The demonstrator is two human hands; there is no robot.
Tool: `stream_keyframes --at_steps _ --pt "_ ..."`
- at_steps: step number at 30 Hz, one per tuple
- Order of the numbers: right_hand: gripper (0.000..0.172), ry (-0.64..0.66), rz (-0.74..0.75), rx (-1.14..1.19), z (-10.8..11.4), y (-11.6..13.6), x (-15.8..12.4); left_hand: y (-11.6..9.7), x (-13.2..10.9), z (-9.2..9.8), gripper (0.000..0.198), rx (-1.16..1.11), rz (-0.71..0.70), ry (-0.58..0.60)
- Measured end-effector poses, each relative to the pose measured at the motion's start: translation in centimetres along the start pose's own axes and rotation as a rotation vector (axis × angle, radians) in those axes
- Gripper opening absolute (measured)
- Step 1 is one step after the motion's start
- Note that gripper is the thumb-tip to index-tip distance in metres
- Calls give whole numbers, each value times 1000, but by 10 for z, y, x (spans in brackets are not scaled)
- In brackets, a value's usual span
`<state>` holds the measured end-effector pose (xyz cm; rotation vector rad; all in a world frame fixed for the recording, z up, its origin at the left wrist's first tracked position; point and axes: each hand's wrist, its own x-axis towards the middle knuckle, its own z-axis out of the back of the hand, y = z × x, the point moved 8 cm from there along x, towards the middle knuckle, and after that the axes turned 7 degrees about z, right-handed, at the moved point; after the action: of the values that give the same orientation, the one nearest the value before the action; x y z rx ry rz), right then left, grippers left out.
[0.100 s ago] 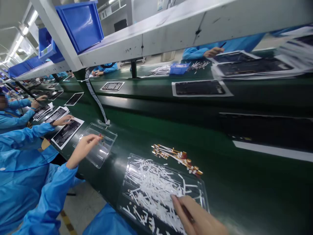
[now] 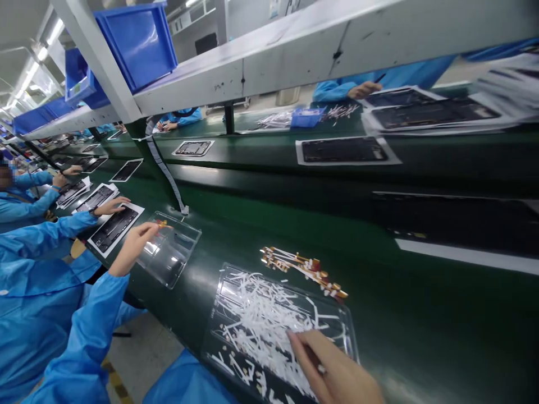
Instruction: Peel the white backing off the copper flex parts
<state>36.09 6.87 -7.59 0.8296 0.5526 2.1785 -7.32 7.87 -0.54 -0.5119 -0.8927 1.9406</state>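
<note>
My left hand (image 2: 133, 244) reaches out to the left, over the near edge of a clear plastic tray (image 2: 170, 255). Its fingertips pinch a small orange flex part (image 2: 162, 223). At the bottom right, my right hand (image 2: 332, 370) rests on a second clear tray (image 2: 223, 292) heaped with white paper strips (image 2: 265, 320). Its fingers are pressed together around something thin and dark that I cannot make out. A small pile of orange and white flex parts (image 2: 303, 268) lies on the green belt (image 2: 421, 325) just beyond that tray.
Co-workers in blue coats sit to my left; one's hand (image 2: 110, 206) lies on a black panel on white paper (image 2: 115, 227). More panels ride the far belts (image 2: 343, 150). A grey shelf (image 2: 295, 50) with blue bins (image 2: 135, 42) runs overhead.
My left hand has moved left and slightly up with the orange part. My right hand has slid a little to the left over the white strips.
</note>
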Motion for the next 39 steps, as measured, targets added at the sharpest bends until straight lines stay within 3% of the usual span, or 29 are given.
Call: stream_keyframes --at_steps 3,6,10,12,14,16,20,23,25,28,32,35,39 --pt "25 35 18 31 -7 -2 4 44 10 8 36 56 76 -44" --pt "18 -22 40 -50 2 -6 4 82 8 9 30 152 135 -72" --pt "23 61 58 -167 12 -4 -4 103 -2 19 34 233 126 -183" --pt "26 111 55 -211 15 0 -6 99 -11 19 33 249 79 -246" --pt "32 122 41 -259 19 -2 -2 86 -26 3 29 247 12 -243" --pt "28 118 23 -294 22 -11 9 68 -47 -32 23 230 -69 -153" --pt "18 100 3 -347 17 -50 46 36 -98 -123 24 172 -207 124" --pt "9 92 -14 -390 4 -79 70 29 -123 -161 28 110 -222 220" --pt "6 95 -27 -406 -5 -91 78 31 -129 -165 26 80 -211 212" --pt "13 102 -51 -400 -13 -99 80 36 -129 -156 24 50 -201 181" --pt "13 108 -80 -330 -7 -98 79 33 -123 -142 22 22 -219 150" --pt "9 116 -103 -241 2 -96 80 17 -120 -142 19 1 -266 170" --pt "14 149 -146 -79 8 -97 81 -23 -120 -158 18 -57 -366 246"
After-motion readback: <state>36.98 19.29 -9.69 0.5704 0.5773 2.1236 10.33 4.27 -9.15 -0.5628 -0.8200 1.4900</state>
